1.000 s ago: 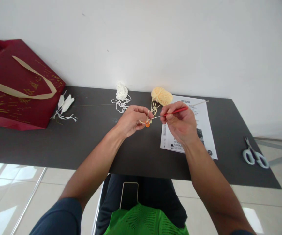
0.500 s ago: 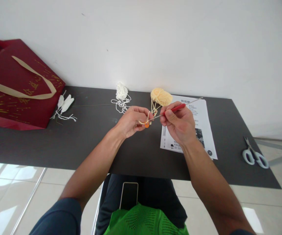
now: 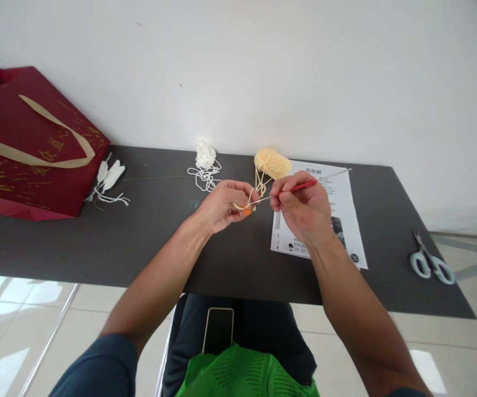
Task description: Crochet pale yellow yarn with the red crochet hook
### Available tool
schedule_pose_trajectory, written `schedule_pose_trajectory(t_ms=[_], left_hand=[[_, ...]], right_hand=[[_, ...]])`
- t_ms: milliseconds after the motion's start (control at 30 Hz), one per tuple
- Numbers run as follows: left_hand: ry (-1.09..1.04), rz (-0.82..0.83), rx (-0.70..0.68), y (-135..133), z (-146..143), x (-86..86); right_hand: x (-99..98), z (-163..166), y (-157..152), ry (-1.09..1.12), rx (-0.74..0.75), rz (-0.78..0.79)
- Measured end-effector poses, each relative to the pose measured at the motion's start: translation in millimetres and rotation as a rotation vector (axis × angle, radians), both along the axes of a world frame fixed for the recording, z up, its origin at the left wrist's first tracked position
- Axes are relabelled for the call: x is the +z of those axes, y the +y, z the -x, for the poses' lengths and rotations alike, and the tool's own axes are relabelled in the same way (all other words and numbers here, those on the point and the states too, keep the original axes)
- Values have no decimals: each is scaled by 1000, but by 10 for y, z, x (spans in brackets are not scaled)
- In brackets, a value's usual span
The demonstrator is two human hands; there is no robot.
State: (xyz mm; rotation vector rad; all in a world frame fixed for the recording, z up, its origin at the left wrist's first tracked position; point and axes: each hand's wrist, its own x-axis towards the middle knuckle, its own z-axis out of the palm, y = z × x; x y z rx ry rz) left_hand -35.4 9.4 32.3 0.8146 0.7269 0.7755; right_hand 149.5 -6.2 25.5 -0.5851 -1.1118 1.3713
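Observation:
My left hand (image 3: 221, 205) is closed, pinching a small pale-yellow crochet piece with an orange marker (image 3: 247, 209) above the dark table (image 3: 139, 242). My right hand (image 3: 300, 212) grips a red-handled crochet hook (image 3: 296, 188), its metal tip pointing left into the piece. A yellow strand runs from the piece up to a ball of pale-yellow yarn (image 3: 272, 162) at the table's back edge, just behind my hands.
A printed paper sheet (image 3: 337, 215) lies under my right hand. A tangle of white yarn (image 3: 205, 162) sits behind my left hand. A dark red gift bag (image 3: 27, 143) and white crocheted bits (image 3: 112, 175) lie far left. Scissors (image 3: 430, 263) rest at right. A phone (image 3: 218, 330) lies on my lap.
The hook has tipped a little and its tip has worked left into the piece; my right hand shifted slightly left and up. My left hand has barely moved.

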Motion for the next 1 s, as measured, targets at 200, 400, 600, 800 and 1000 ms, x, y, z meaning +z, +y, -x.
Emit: schedule_pose_trajectory(t_ms=[200,400,600,800,1000], left_hand=[[-42,44,-31,16,6,-8],[-88,45,-65,20,14,-26],[-60,-78,77,-1,-3,-33],[-53,-289,338,-17,-76,-87],[-38,-364,412,-20,-114,-143]], right_hand=[[-3,-36,-17,20,62,-20],[6,3,-25,29,26,5],[18,19,-13,12,-109,52],[2,20,23,21,-235,20],[-40,81,7,45,-242,81]])
